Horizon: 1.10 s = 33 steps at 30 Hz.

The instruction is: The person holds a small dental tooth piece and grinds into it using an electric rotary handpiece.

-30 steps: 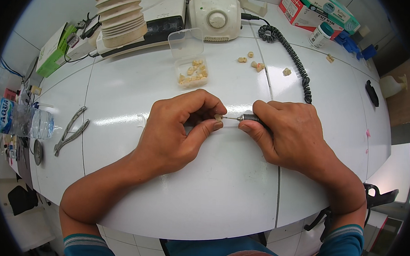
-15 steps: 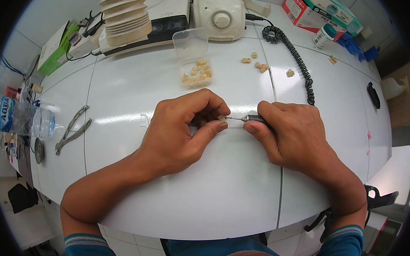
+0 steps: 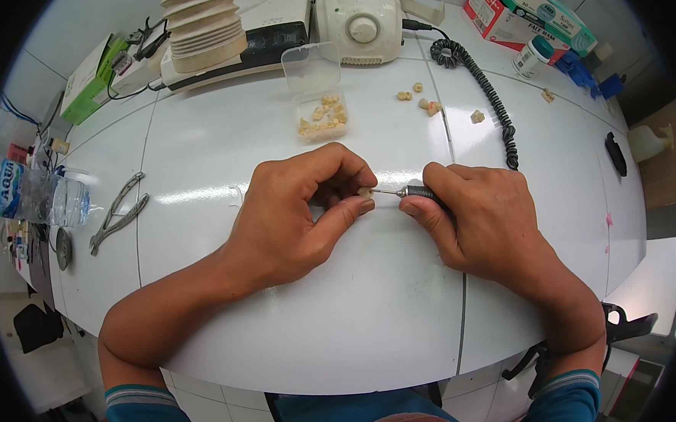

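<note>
Between the thumb and fingertips of my left hand (image 3: 292, 209) is a small cream-coloured dental crown (image 3: 366, 192), mostly covered by the fingers. My right hand (image 3: 481, 217) grips a dark, ridged rotary handpiece (image 3: 419, 192) that lies level and points left. Its thin metal bur (image 3: 387, 192) reaches the crown, and the tip seems to touch it. A coiled black cord (image 3: 496, 105) runs from behind my right hand toward a cream control box (image 3: 359, 25). Beyond my left hand stands a clear plastic box (image 3: 320, 136) with its lid up, holding several similar crowns.
More crowns (image 3: 433, 107) lie loose on the white table (image 3: 331, 333) at the back. Metal pliers (image 3: 118, 215) and a plastic water bottle (image 3: 48, 194) are at the left. Far right are a white jar (image 3: 531, 59), mask boxes (image 3: 516, 25) and a black object (image 3: 616, 156). A ribbed hose (image 3: 204, 20) rises at the back left.
The view has shifted very slightly. Both hands keep nearly the same pose, with the bur still at the crown.
</note>
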Each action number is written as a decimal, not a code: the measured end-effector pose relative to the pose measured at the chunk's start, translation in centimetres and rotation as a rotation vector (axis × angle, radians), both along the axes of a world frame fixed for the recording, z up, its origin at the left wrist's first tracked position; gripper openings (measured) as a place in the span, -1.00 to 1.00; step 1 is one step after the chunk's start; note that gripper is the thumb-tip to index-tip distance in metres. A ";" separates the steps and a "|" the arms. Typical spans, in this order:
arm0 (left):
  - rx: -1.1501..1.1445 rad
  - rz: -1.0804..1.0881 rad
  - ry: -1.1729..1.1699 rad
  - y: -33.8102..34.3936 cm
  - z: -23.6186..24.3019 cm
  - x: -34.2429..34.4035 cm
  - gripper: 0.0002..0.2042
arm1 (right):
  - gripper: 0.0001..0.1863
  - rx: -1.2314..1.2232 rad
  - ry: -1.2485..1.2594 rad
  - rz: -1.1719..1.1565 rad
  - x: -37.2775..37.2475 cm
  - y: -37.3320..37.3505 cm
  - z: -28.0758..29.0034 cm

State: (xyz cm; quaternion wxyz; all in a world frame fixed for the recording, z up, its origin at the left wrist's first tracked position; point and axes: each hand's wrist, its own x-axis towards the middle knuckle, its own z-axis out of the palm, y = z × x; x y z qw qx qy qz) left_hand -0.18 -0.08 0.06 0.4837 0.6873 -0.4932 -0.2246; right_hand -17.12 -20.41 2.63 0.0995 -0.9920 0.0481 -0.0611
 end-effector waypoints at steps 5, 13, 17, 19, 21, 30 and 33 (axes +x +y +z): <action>0.001 0.012 0.015 0.0 -0.2 0.0 -0.84 | -0.49 0.004 -0.030 0.007 0.0 0.0 -0.3; -0.001 0.008 -0.008 0.1 -0.2 0.1 -0.84 | -0.49 -0.002 -0.035 0.006 0.0 0.1 -0.3; -0.004 -0.002 0.014 0.0 -0.3 0.1 -0.84 | -0.49 -0.007 -0.030 0.002 0.0 0.1 -0.2; -0.016 0.000 0.014 0.1 -0.5 0.2 -0.84 | -0.49 -0.003 -0.029 0.001 0.1 0.2 -0.2; -0.027 0.000 0.016 0.1 -0.5 0.1 -0.85 | -0.49 -0.003 -0.018 -0.004 0.1 0.2 -0.2; -0.003 0.002 0.024 0.0 -0.1 0.0 -0.86 | -0.51 -0.009 -0.029 -0.009 0.0 0.3 -0.3; -0.004 -0.002 0.012 0.0 -0.2 0.0 -0.86 | -0.50 -0.010 -0.029 -0.005 0.1 0.3 -0.2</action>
